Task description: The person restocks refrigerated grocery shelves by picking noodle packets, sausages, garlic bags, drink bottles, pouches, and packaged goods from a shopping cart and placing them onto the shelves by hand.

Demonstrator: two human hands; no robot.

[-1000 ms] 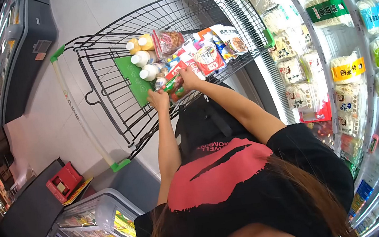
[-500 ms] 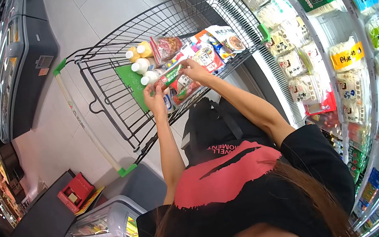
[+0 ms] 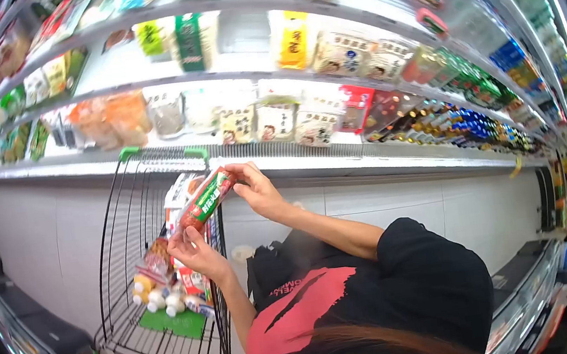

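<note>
A red sausage-like package with a green label [image 3: 208, 199] is held slantwise between my two hands, over the cart's right side. My left hand [image 3: 197, 252] grips its lower end, and my right hand [image 3: 255, 187] pinches its upper end near the shelf edge. Below and left of the package, the wire cart [image 3: 107, 269] holds white-capped bottles [image 3: 174, 303], yellow-capped bottles [image 3: 142, 285], a bag of brown food [image 3: 158, 254] and several bright packets, partly hidden by the package and my hands.
Refrigerated shelves [image 3: 234, 2] run across the top, with bagged noodles [image 3: 292, 38], orange bags [image 3: 110, 120] and a red packet [image 3: 357, 108]. Dark freezer cabinets [image 3: 34, 335] stand at the lower left. A shelf ledge [image 3: 366, 160] crosses beyond my right hand.
The view has turned toward the shelves, which now span the top, with the cart at lower left. Both hands have lifted the package away from the other groceries.
</note>
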